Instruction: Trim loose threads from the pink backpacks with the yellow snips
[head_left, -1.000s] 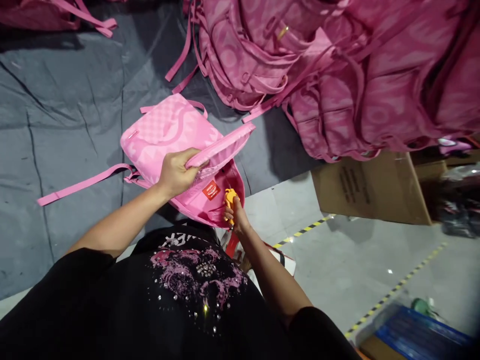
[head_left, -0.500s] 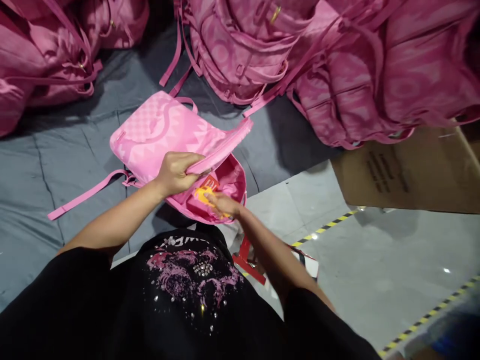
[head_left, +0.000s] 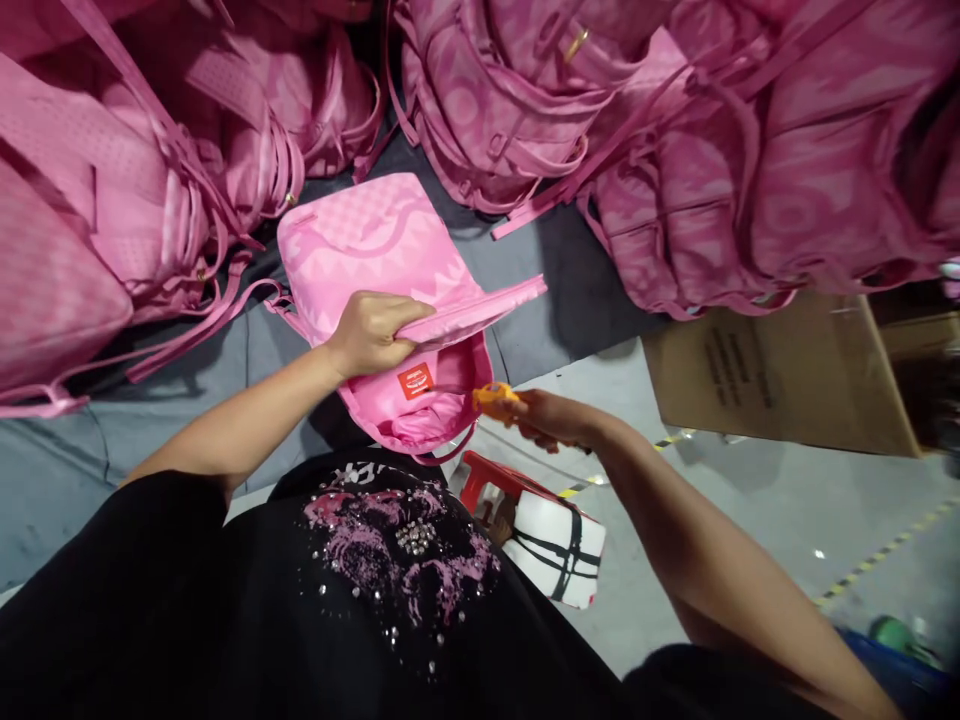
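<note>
A pink backpack (head_left: 375, 240) with checks and a zigzag print lies on the grey-covered surface, its mouth facing me. My left hand (head_left: 379, 335) is closed on the edge of its opening and holds that panel (head_left: 487, 310) raised. Inside, the pink lining shows a red label (head_left: 415, 381). At the right rim of the opening, my right hand (head_left: 544, 415) grips an orange tool (head_left: 496, 400). A thin dark tip seems to point from it toward the label; the tool's exact kind is unclear.
Pink backpacks crowd the left (head_left: 120, 220) and the back (head_left: 495, 100), with more at the right (head_left: 817, 170). A cardboard box (head_left: 780, 385) stands on the floor at right. Beside me is a red frame (head_left: 495, 475) with a white, black-striped seat (head_left: 562, 550).
My right hand has drawn back rightward from inside the backpack with the orange tool, uncovering the red label. My left hand still holds the edge. The view has shifted left.
</note>
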